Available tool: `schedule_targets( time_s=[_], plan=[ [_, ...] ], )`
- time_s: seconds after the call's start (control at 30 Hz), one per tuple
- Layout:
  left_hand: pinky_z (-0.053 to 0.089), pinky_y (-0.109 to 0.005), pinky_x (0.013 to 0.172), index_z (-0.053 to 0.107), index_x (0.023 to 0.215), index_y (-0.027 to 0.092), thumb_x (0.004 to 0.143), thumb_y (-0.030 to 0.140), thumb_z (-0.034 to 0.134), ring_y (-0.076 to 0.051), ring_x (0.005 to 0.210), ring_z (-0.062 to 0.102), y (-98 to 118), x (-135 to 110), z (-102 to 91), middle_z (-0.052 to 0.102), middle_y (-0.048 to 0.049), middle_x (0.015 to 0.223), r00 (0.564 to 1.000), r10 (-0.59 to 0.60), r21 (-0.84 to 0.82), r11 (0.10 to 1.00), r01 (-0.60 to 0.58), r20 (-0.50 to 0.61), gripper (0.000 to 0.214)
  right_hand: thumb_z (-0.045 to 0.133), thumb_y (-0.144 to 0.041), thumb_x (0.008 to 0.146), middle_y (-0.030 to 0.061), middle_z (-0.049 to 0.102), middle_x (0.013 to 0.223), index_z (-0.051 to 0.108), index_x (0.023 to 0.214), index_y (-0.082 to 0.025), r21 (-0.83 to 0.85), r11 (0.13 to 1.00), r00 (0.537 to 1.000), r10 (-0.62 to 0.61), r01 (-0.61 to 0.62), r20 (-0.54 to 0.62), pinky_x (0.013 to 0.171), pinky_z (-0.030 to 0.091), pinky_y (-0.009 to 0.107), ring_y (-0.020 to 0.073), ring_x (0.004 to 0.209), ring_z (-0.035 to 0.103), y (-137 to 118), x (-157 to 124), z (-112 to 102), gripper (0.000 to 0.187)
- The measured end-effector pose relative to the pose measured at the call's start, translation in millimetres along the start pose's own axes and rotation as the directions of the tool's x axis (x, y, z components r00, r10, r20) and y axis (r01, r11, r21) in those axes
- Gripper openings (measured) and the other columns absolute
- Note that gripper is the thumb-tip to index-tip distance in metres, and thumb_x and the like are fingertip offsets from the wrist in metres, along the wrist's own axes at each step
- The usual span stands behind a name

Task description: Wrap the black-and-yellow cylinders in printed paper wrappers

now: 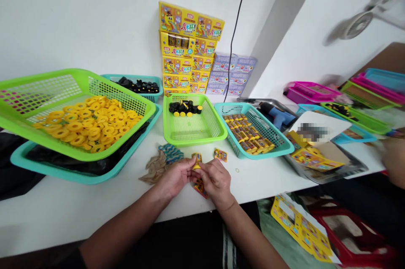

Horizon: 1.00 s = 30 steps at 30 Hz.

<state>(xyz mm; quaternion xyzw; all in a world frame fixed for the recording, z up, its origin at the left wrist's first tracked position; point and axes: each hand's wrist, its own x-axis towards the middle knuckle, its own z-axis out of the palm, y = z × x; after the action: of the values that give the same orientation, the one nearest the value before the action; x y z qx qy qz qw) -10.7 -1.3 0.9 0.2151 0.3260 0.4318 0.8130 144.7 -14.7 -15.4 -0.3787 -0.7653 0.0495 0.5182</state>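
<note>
Between my two hands, over the front of the white table, I hold a small yellow cylinder (196, 161) with a printed label. My left hand (178, 176) pinches it from the left side. Fingers of my right hand (216, 179) close on its lower right. Beneath my hands lies a colourful printed label piece (200, 188), partly covered. Another printed label (220, 155) rests just beyond my right hand. Left of my hands are a crumpled beige cloth (154, 168) and a blue-green patterned cloth (171, 153).
A green basket (196, 136) holds black and yellow pieces. Labelled cylinders fill part of a teal basket (278, 151). Yellow rings (91, 123) lie in a large green basket at left. Yellow boxes (186, 49) stand stacked at the wall. Another person's blurred hand (394, 161) shows far right.
</note>
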Motion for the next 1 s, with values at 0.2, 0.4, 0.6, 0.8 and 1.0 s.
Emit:
schedule_targets(
  time_s=[0.2,0.4,0.6,0.8,1.0],
  plan=[
    [0.045,-0.022,0.062,0.070,0.073,0.010,0.073,0.022,0.078,-0.011,0.061,0.060,-1.5,1.1,-0.4,0.068,-0.0043,0.070,1.000,0.007,-0.066,0.998,-0.009,-0.026,0.014,0.059,-0.013,0.089,0.0031,0.062,0.071,0.070,0.100,-0.022,-0.061,0.997,0.998,-0.057,0.056,-0.020,0.061,0.047,0.031,0.0164,0.066,0.056,-2.8,-2.9,0.7,0.018],
    [0.043,-0.024,0.063,0.071,0.074,0.010,0.075,0.023,0.076,-0.011,0.060,0.059,-2.1,0.5,-1.0,0.069,-0.0048,0.070,0.999,0.002,-0.073,0.997,-0.005,-0.034,0.014,0.059,-0.013,0.089,0.0028,0.061,0.070,0.070,0.095,-0.022,-0.091,0.993,0.996,-0.078,0.074,-0.040,0.060,0.047,0.031,0.0157,0.065,0.056,-6.0,-1.6,1.2,0.015],
    [0.043,-0.024,0.059,0.068,0.072,0.012,0.072,0.026,0.077,-0.012,0.058,0.059,-4.1,0.4,-0.6,0.067,-0.0029,0.068,0.997,0.048,-0.044,0.998,-0.051,-0.062,0.016,0.062,-0.014,0.088,0.0031,0.063,0.074,0.068,0.090,-0.022,0.034,0.999,0.997,0.018,-0.015,-0.079,0.062,0.051,0.030,0.0157,0.067,0.059,-5.9,-5.6,3.9,0.010],
    [0.045,-0.024,0.057,0.067,0.080,0.015,0.060,0.019,0.083,-0.014,0.063,0.062,-4.5,0.0,4.5,0.069,-0.0012,0.074,0.968,0.167,-0.058,0.982,-0.181,-0.187,0.026,0.067,-0.028,0.087,0.0072,0.064,0.083,0.061,0.107,-0.019,-0.190,0.982,0.999,0.020,-0.015,0.025,0.066,0.052,0.034,0.0199,0.075,0.060,-7.4,-8.5,4.4,0.023],
    [0.044,-0.024,0.052,0.060,0.066,0.015,0.062,0.029,0.084,-0.012,0.054,0.059,-4.2,-3.8,4.8,0.065,0.0006,0.064,0.955,0.232,-0.011,0.971,-0.238,-0.184,0.029,0.065,-0.027,0.088,0.0073,0.063,0.085,0.056,0.119,-0.018,-0.208,0.978,0.999,0.022,-0.016,0.026,0.065,0.052,0.033,0.0197,0.072,0.060,-12.1,-8.8,5.4,0.034]
  ],
)
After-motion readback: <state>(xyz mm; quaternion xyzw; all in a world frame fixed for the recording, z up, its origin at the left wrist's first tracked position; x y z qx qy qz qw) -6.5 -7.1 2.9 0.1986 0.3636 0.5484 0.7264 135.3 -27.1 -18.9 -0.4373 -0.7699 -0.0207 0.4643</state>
